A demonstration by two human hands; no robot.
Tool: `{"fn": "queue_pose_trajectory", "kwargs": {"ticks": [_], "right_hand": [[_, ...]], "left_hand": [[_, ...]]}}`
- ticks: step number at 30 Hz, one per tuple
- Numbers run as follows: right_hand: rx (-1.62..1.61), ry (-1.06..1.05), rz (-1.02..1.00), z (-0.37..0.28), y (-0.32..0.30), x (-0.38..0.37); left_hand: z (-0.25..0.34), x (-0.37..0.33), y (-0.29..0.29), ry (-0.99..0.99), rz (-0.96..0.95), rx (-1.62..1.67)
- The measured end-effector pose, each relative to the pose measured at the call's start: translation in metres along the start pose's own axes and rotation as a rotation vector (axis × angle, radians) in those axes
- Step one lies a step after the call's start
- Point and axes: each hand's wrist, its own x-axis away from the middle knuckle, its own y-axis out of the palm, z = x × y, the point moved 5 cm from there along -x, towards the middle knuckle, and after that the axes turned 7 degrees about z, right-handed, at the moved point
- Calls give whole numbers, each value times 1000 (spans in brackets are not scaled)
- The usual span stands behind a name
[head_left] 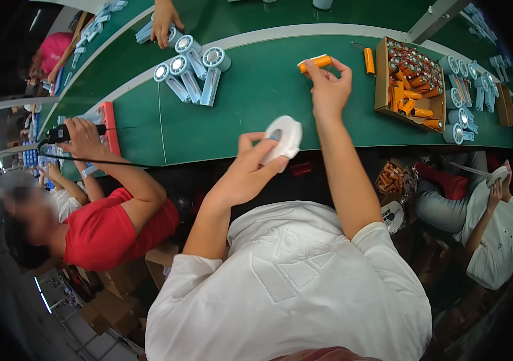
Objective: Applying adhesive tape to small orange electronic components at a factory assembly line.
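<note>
My left hand is closed on a roll of white tape, a thick ring tilted over the table's near edge. Further up and to the right, my right hand pinches an orange cylindrical battery between thumb and fingers, just above the green tabletop. A pale strip shows at the battery's left end; I cannot tell whether it is tape. Right of that hand, another orange battery with a thin wire lies beside a cardboard box holding many more.
Pale blue handheld fans lie grouped at the upper left, near another person's hand. More fans stand right of the box. At left, a person in red holds a black power tool by a red bin. A person in white sits at right.
</note>
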Motion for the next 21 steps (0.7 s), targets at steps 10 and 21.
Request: {"fn": "queue_pose_trajectory", "kwargs": {"ticks": [10, 21], "right_hand": [[-454, 412, -464, 3, -17, -3], [-147, -197, -304, -60, -4, 84]], "left_hand": [[-77, 13, -49, -134, 603, -265], [-14, -8, -21, 67, 564, -128]]}}
